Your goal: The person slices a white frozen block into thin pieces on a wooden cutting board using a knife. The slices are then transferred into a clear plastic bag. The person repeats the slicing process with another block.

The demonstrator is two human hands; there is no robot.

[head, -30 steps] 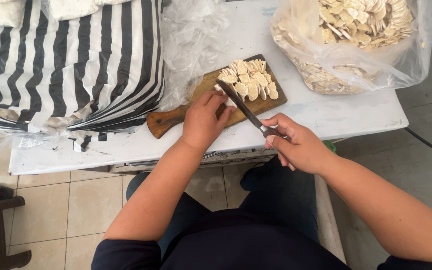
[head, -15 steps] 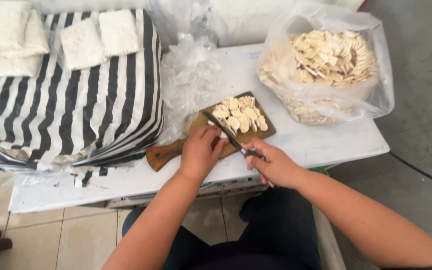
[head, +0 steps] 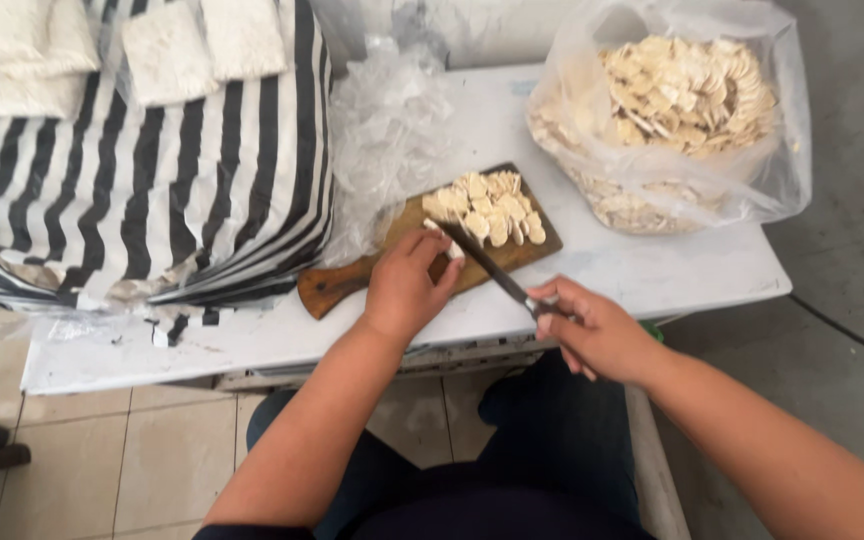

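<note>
The pale piece (head: 452,250) being sliced sits on the near edge of the wooden cutting board (head: 352,280) on the white desk (head: 652,270), pinched by the left hand (head: 407,285), beside the heap of cut slices (head: 487,205). The right hand (head: 597,330) has its grip closed round the knife (head: 487,268) handle. Good slicing here likely means fingertips curled back, blade upright, strokes short and even.

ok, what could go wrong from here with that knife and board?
1. The left hand pinches a small pale piece right beside the knife blade held by the right hand; a slip could likely nick the fingertips.
2. The wooden cutting board carries a loose pile of slices near its far edge; a nudge might spill them onto the white table.
</note>
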